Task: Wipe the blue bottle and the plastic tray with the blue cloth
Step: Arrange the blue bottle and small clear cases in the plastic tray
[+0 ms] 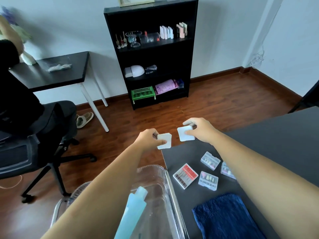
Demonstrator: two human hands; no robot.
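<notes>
Partly, forearms hide the blue bottle (133,211) and plastic tray (165,192).

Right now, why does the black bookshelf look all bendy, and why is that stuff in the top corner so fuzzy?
In the head view, the wide-angle lens bows the tall black bookshelf and wall edges outward; the purple and white shape at upper left is smeared by blur; the clear plastic tray catches pale glare along its rim, while the small white cases in the left hand and right hand stay fairly sharp.
</notes>
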